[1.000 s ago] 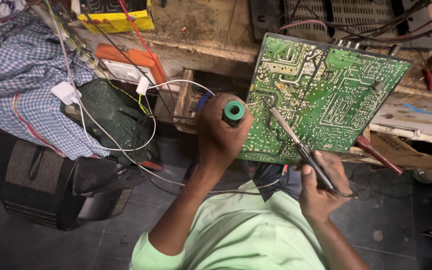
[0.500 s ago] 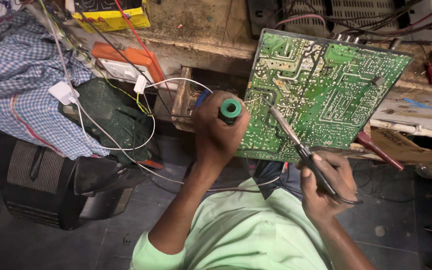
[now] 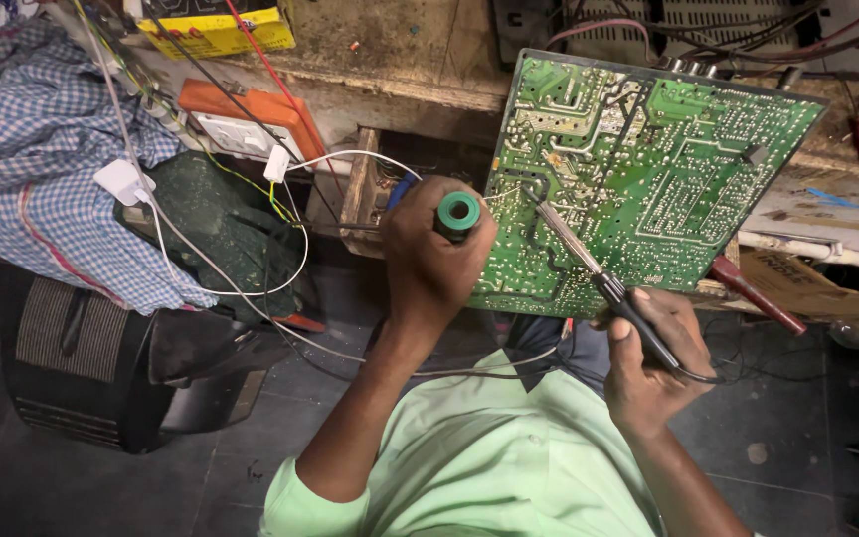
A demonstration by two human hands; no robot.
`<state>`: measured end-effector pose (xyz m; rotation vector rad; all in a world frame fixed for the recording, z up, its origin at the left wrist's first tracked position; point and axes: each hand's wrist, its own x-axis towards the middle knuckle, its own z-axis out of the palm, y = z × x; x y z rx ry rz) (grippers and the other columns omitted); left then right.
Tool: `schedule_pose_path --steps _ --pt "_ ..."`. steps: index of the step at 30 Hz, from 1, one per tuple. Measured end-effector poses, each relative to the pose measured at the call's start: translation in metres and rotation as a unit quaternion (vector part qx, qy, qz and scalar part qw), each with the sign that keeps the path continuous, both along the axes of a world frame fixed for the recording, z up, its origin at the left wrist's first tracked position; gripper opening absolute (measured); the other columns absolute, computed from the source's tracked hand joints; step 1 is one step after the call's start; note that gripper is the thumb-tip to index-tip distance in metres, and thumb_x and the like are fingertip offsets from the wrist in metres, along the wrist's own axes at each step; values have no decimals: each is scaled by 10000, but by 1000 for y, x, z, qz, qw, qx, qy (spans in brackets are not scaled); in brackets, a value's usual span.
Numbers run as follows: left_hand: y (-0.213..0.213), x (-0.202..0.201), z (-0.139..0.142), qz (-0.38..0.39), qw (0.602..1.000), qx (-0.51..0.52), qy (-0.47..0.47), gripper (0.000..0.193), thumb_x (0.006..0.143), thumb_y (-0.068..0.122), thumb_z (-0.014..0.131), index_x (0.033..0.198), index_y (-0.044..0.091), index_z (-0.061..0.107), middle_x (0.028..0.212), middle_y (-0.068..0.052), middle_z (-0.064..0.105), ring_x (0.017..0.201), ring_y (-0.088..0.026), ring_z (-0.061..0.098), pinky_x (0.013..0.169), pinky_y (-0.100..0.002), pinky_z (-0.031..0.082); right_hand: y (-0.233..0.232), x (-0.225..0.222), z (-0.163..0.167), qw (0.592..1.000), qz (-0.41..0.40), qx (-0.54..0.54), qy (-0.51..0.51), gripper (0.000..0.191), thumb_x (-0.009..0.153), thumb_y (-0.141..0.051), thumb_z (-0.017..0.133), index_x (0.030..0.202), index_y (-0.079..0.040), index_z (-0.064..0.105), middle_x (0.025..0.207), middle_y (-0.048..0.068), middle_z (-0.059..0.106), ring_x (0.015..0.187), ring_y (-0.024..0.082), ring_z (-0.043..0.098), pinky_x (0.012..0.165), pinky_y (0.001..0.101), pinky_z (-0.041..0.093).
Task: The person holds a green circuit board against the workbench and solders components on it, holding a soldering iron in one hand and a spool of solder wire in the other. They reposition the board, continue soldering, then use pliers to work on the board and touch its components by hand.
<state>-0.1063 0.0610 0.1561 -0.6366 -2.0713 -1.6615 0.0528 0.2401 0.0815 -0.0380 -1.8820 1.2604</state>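
The green circuit board (image 3: 638, 179) stands tilted, solder side toward the camera, its lower edge resting near the front of the worn wooden table (image 3: 400, 70); the left hand (image 3: 434, 259) is clenched around a green spool (image 3: 457, 212) at the board's 8 o'clock corner, a thin strand of solder wire reaching from it toward 2 o'clock onto the board; the right hand (image 3: 653, 363) grasps the dark handle of a soldering iron (image 3: 599, 283) just below the board's lower edge, at about 5 o'clock from its middle. The iron's long axis runs from the right hand up toward 10 o'clock, its tip (image 3: 532, 199) lying against the tracks near the board's left side — just beside where the strand ends; so the left hand is the nearer to that spot, the right reaching it only through the shaft. A red-handled tool (image 3: 758, 295) lies at the board's 4 o'clock corner; checked cloth (image 3: 42, 169) and white cables (image 3: 201, 259) hang well apart at 9 o'clock — a dark speaker box (image 3: 82, 368) sits on the floor below them.
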Motion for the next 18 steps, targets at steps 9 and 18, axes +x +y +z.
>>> schedule_pose_path --steps 9,18 --pt "-1 -1 0 -7 1000 1 6 98 839 20 722 865 29 627 822 -129 662 782 -319 689 713 -391 531 -2 -1 2 1000 10 19 1 249 1083 -70 668 1302 40 629 1157 197 633 870 220 705 731 294 614" --pt "1 1 1 2 1000 3 12 112 840 15 728 873 23 621 829 -135 662 782 -325 687 711 -393 533 -7 -1 -1 1000 -1 -21 -3 276 1085 -88 673 1311 65 630 1122 191 657 857 220 714 738 286 604"
